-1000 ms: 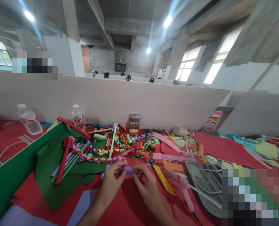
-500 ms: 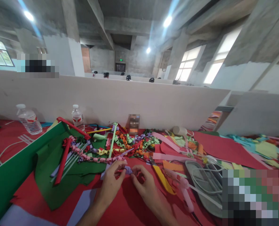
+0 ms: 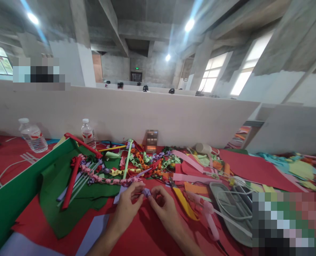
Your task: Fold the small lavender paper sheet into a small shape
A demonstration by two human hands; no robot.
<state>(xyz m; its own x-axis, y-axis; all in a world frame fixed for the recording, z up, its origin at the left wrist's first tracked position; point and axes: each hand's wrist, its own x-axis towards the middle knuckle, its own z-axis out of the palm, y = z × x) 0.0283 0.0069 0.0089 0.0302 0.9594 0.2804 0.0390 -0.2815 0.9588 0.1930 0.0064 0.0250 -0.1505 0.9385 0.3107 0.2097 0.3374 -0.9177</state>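
Observation:
My left hand and my right hand meet over the red table cover, fingers pinched together on a small purple paper loop. That loop is the near end of a pink and purple paper chain, which runs away to the left across a green paper sheet. Just beyond my fingers lies a tangle of orange, green and yellow paper chains.
A yellow-handled cutter and pink scissors lie right of my hands, by a grey tray. Two water bottles stand at the back left against a white partition. Paper strips and sheets litter the right side.
My hands have drawn slightly closer together around the purple loop; the fingers shifted a little. Nothing else moved.

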